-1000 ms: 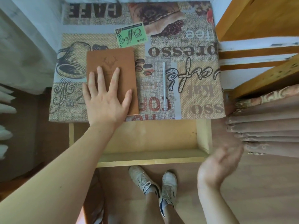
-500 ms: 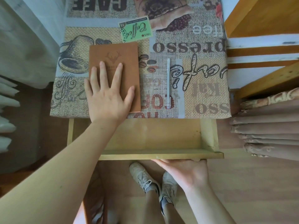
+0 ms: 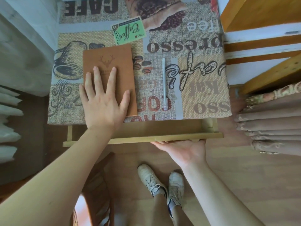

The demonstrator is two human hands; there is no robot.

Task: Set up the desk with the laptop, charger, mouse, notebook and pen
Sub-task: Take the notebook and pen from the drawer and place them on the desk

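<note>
A brown notebook (image 3: 112,66) with a stamped deer head lies on the desk's coffee-print cloth (image 3: 200,88). My left hand (image 3: 102,101) rests flat on its lower half with fingers spread. To the right of the notebook lies a clear white pen (image 3: 164,84), pointing away from me. Below the desk edge a shallow wooden drawer (image 3: 162,137) sticks out a little. My right hand (image 3: 184,149) presses against the drawer's front, palm up, with the fingertips hidden under the board. No laptop, charger or mouse is in view.
A wooden shelf unit (image 3: 263,30) stands at the right, with folded brown curtains (image 3: 273,123) below it. White fabric (image 3: 19,54) hangs at the left. A wooden chair (image 3: 97,185) stands under my left arm. My feet in white sneakers (image 3: 161,181) stand on the wood floor.
My right hand came up from mid-air to the drawer front, and the drawer has slid well in toward the desk. My left hand stayed flat on the notebook.
</note>
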